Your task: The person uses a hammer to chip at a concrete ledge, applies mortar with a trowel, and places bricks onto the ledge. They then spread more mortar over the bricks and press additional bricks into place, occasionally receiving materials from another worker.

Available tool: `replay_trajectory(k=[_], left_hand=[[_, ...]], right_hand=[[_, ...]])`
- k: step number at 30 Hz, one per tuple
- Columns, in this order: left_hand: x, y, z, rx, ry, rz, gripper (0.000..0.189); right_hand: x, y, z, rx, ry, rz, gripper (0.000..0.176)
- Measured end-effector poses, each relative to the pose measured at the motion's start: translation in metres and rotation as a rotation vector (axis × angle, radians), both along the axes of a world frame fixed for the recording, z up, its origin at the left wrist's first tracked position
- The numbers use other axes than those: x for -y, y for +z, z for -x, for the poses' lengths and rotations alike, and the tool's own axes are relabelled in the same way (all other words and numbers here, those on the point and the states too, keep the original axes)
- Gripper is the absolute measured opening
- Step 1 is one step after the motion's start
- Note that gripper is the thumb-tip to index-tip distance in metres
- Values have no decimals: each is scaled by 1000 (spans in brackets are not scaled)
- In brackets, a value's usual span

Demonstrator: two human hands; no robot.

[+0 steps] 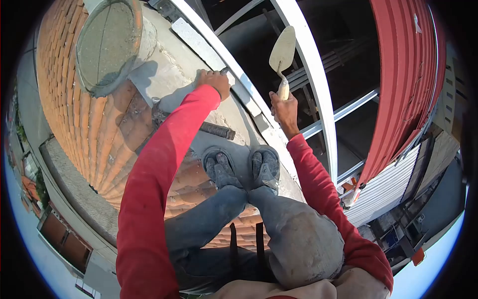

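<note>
My right hand [286, 113] is closed round the light handle of a pointing trowel [283, 50], its blade raised over the dark gap between the beams. Against the light-coloured ledge, my left hand [214, 82] has its fingers curled; a dark end shows beside the knuckles, but what it grips is mostly hidden. A hammer with a dark handle [217, 130] lies on the mortar-covered surface below my left forearm. Up and left of that hand stands a bucket [148, 42] with grey wet mortar [110, 42] in it.
My sandalled feet [241, 167] stand on a narrow strip beside sloping clay roof tiles [94, 134]. To the right, white metal beams [318, 79] cross a deep, dark opening. Beyond them are a red corrugated sheet [403, 65] and a pale metal roof [383, 192].
</note>
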State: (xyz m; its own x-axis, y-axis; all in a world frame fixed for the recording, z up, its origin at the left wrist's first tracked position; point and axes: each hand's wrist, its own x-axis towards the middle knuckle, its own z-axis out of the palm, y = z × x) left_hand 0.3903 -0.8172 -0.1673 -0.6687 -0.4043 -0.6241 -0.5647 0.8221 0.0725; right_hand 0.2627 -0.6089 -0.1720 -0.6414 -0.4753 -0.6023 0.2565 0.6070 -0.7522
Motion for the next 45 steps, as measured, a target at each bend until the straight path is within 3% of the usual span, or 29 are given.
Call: replay_trajectory(k=[3,4,5,8,9,10,12,15,18,19,21,26,29,32,35,45], left_hand=[[-15,-62,8,138,-222,240,32],[-22,-65,15,166,-104,214,39],[-32,-65,14,177,-129,210,39],[-27,-72,33,206,129,205,53],[-29,-74,26,216,127,191,53],[-27,-76,22,233,59,195,56],[-26,-82,19,265,-22,229,62],[-23,-72,28,313,37,161,62],[-25,-78,25,313,49,190,56],[-21,-77,29,309,72,180,54],[-18,-73,31,306,103,157,48],[-14,-68,39,333,159,121,47],[-16,-71,37,339,176,91,52],[-16,-69,35,329,95,129,50],[-12,-70,36,329,28,156,48],[-20,-65,39,299,198,86,50]], right_hand=[[-24,-55,-12,61,-230,21,20],[-25,-63,-13,107,-222,46,19],[-33,-65,-21,161,-220,60,19],[-36,-70,-25,277,-131,102,28],[-39,-79,-29,257,-79,149,31],[-38,-85,-25,108,151,-4,37],[-43,-93,-35,76,136,-15,39],[-30,-92,-46,73,46,-44,42],[-31,-90,-50,400,-168,-103,42],[-34,-91,-54,292,-164,-26,39],[-34,-96,-52,400,-327,-193,44],[-37,-105,-35,754,-538,-118,60],[-47,-108,-41,819,-596,-86,53],[-52,-117,-44,837,-487,-70,39],[-46,-116,-47,827,-494,-99,37],[-29,-117,-54,729,-451,-162,42]])
